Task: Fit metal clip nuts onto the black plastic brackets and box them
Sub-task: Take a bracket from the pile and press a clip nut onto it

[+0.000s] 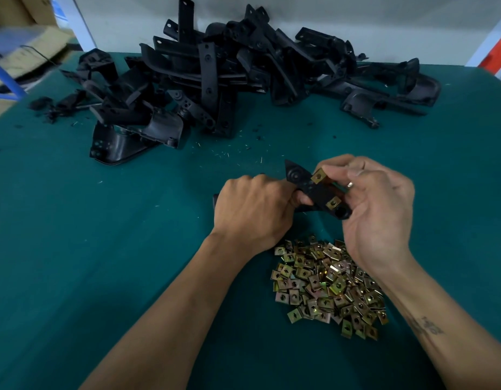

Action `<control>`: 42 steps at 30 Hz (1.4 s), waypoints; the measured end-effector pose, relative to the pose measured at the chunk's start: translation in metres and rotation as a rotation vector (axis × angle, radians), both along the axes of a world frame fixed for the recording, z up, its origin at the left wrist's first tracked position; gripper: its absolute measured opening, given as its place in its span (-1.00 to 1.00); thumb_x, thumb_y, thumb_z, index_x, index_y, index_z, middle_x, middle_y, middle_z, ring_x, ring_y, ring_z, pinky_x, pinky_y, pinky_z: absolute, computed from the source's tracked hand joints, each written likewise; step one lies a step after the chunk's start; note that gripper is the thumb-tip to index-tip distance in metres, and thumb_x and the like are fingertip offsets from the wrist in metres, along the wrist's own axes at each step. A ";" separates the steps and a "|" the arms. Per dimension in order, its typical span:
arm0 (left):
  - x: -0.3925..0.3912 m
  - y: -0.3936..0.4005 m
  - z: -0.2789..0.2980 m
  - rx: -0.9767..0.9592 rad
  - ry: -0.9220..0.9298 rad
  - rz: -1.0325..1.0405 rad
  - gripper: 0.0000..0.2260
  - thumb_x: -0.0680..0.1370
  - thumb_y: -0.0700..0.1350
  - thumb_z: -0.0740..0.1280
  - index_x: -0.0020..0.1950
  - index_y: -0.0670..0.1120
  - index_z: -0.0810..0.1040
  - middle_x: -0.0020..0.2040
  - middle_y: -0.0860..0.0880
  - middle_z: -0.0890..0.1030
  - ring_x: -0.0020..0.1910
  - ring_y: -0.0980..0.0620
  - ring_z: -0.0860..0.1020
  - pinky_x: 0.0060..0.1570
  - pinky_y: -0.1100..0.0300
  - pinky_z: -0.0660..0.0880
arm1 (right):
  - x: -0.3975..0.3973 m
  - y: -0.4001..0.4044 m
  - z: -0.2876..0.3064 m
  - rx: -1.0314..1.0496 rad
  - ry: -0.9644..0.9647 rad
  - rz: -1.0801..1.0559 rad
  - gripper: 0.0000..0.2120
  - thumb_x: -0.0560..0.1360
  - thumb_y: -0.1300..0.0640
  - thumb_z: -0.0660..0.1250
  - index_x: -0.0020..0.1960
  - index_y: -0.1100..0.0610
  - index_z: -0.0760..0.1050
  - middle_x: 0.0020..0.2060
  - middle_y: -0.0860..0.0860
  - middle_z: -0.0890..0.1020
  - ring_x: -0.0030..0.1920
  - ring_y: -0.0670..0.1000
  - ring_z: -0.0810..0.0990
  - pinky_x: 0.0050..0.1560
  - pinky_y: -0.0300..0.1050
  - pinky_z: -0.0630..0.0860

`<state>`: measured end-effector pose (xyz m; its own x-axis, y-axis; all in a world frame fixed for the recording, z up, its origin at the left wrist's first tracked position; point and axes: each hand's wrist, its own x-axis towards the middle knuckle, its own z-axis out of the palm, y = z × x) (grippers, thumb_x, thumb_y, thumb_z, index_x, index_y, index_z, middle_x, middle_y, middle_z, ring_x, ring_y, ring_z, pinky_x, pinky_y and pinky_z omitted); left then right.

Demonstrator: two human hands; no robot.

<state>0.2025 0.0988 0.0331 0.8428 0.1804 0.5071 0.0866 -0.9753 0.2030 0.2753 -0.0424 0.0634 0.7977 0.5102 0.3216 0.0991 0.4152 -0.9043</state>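
My left hand grips a black plastic bracket just above the green table. A brass-coloured clip nut sits on the bracket's lower tab. At the upper tab, my right hand pinches a second clip nut against the bracket's edge. Close under my right wrist lies a heap of loose clip nuts. A big pile of black brackets covers the far side of the table.
The green table carries small black scraps at the far left and fine metal shavings near the pile. Cardboard boxes stand off the table's far-left corner. A white wall runs behind the pile.
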 end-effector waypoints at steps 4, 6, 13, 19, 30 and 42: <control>0.001 0.000 -0.001 0.011 -0.009 0.010 -0.63 0.63 0.07 0.33 -0.24 0.00 0.23 -0.39 -0.07 0.53 -0.45 -0.22 0.48 -0.41 0.11 0.29 | 0.000 0.001 0.000 -0.002 -0.027 -0.010 -0.76 0.45 0.18 0.29 -0.33 0.04 0.66 -0.27 0.02 0.67 -0.28 0.02 0.66 -0.25 0.12 0.66; 0.001 0.001 -0.001 0.006 -0.005 0.008 -0.63 0.63 0.06 0.33 -0.25 0.00 0.23 -0.39 -0.08 0.53 -0.45 -0.22 0.49 -0.42 0.10 0.31 | 0.001 0.001 -0.003 -0.020 -0.048 -0.011 -0.76 0.47 0.19 0.32 -0.32 0.02 0.66 -0.25 0.01 0.67 -0.25 0.03 0.66 -0.22 0.15 0.65; 0.001 0.001 0.000 -0.010 -0.015 -0.005 -0.64 0.64 0.09 0.28 -0.25 0.00 0.23 -0.39 -0.10 0.54 -0.46 -0.23 0.48 -0.41 0.10 0.26 | 0.002 0.001 -0.006 -0.011 -0.076 0.009 -0.81 0.44 0.27 0.36 -0.24 0.05 0.67 -0.14 0.00 0.69 -0.20 -0.01 0.66 -0.19 -0.02 0.66; 0.000 0.002 0.000 0.002 0.003 -0.018 -0.68 0.63 0.07 0.28 -0.23 0.02 0.24 -0.38 -0.08 0.54 -0.45 -0.23 0.47 -0.40 0.11 0.24 | 0.002 0.001 -0.008 -0.021 -0.055 0.046 -0.86 0.38 0.31 0.36 -0.26 0.13 0.63 -0.13 0.05 0.68 -0.16 0.02 0.66 -0.19 -0.07 0.63; 0.000 0.000 0.002 -0.037 -0.030 -0.018 -0.69 0.63 0.13 0.19 -0.23 0.02 0.25 -0.38 -0.12 0.56 -0.45 -0.26 0.48 -0.41 0.09 0.28 | -0.001 0.002 -0.007 0.002 -0.087 0.058 -0.85 0.34 0.32 0.32 -0.29 0.13 0.61 -0.15 0.03 0.68 -0.18 -0.01 0.64 -0.15 -0.07 0.63; -0.002 0.004 0.002 -0.029 -0.045 -0.045 -0.65 0.66 0.12 0.15 -0.23 -0.04 0.42 -0.42 -0.11 0.53 -0.49 -0.25 0.45 -0.43 0.10 0.23 | 0.009 -0.006 -0.001 -0.289 -0.235 0.038 -0.97 0.51 0.16 0.44 -0.06 0.09 0.61 -0.09 0.08 0.71 -0.14 0.09 0.71 -0.05 -0.02 0.65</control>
<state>0.2010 0.1025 0.0349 0.8271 0.1577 0.5395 0.0328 -0.9717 0.2338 0.2842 -0.0481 0.0622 0.6979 0.6346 0.3320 0.3073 0.1535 -0.9392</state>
